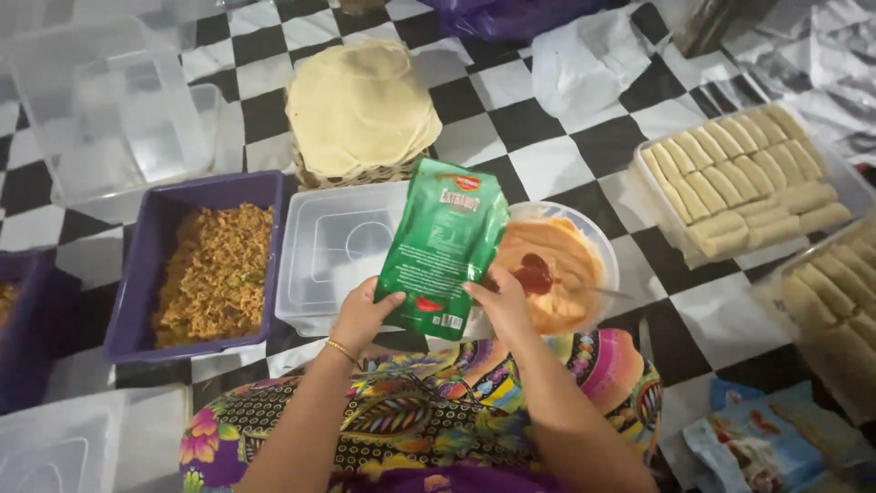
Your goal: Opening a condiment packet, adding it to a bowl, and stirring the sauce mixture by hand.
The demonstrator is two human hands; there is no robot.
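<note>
Both hands up over the lap, closed on a green sauce pouch (pixel 444 245) from either side. Left hand (pixel 362 315) clamped on the lower left edge, thumb across the front, fingers tucked behind. Right hand (pixel 500 306) pinching the lower right corner, thumb on the printed face. Pouch upright and tilted a touch to the right, its bottom edge sitting between the two hands, most of its length sticking up above them. Thin gold bracelet (pixel 343 351) on the left wrist. Just behind the pouch and partly hidden by it, a clear round bowl (pixel 598 239) of creamy orange sauce (pixel 547 265) with a dark red blob (pixel 535 273) on top, right by the right-hand fingers, and a spoon handle (pixel 602 292) poking out to the right. Under the left side of the pouch, an upturned clear plastic container (pixel 334 248). Further left, a purple tub (pixel 203 196) of fried noodles (pixel 215 272). Up top, a stack of pale round wrappers (pixel 360 105) on a woven basket (pixel 360 173). Off to the right, well apart from the hands, a clear tray (pixel 650 155) packed with rolled spring rolls (pixel 744 178). All of it laid out on a black-and-white chequered floor (pixel 534 164).
</note>
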